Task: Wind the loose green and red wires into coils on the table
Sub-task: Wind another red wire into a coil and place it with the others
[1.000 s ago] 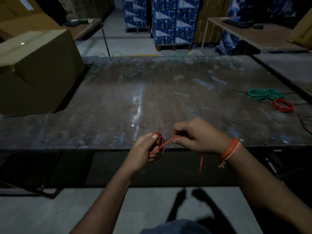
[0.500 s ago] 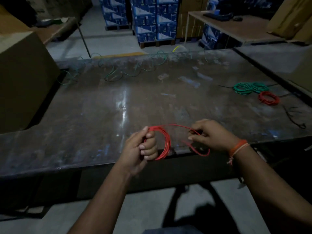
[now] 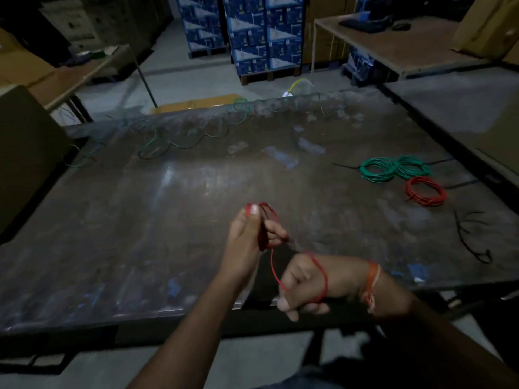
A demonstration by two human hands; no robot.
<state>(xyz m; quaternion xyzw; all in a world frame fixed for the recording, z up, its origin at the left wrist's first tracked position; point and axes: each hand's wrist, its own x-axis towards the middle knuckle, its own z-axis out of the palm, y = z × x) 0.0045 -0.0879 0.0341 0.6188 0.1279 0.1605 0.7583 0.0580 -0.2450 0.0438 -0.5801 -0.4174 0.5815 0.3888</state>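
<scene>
My left hand grips a small coil of red wire upright over the near part of the dark table. A loose red strand runs from the coil down and loops over my right hand, which grips it just beyond the table's front edge. Two finished green coils and a finished red coil lie at the right of the table. Loose green wire snakes along the far edge.
A large cardboard box stands on the table's left end. Black cable ties lie near the right edge. Another table adjoins on the right. Stacked blue cartons and further tables stand behind.
My left hand has lifted the red coil up and away over the table. My right hand has dropped toward the front edge, with the strand now looped over it. The view has swung left.
</scene>
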